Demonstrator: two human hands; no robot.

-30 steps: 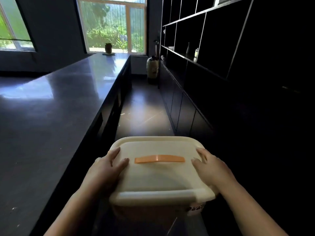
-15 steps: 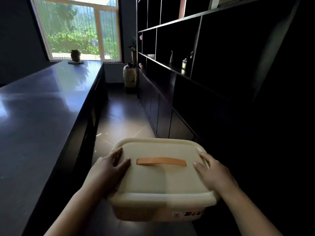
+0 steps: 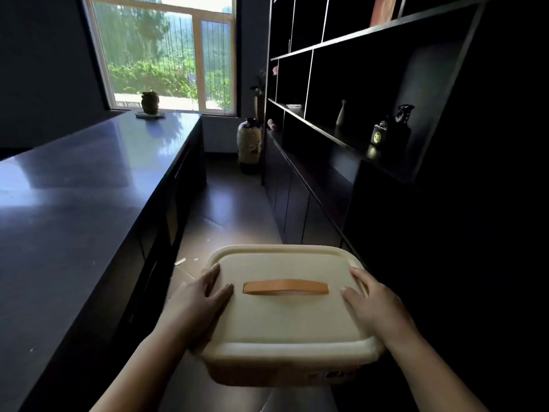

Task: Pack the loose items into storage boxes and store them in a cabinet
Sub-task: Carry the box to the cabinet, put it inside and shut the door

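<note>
The view had swung right toward the cabinet (image 3: 300,209); the lidded storage box (image 3: 285,310) stayed carried above the floor, left hand (image 3: 196,304) and right hand (image 3: 377,307) gripping its sides, thumbs on the lid. Packing seemed done, stowing next.

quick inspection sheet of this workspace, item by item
surface: long dark counter on the left, glossy, reflecting the window
job's things: cream storage box with its lid on and an orange handle lying flat, carried in the aisle; dark lower cabinets on the right, doors shut
clutter: small pot on a dish at the far end of the counter; scraps on the floor
grippers: left hand and right hand hold the box by its two sides, thumbs on the lid
cables: nothing seen
surroundings: open shelves with small ornaments; tall floor vase at the end of the aisle
</note>
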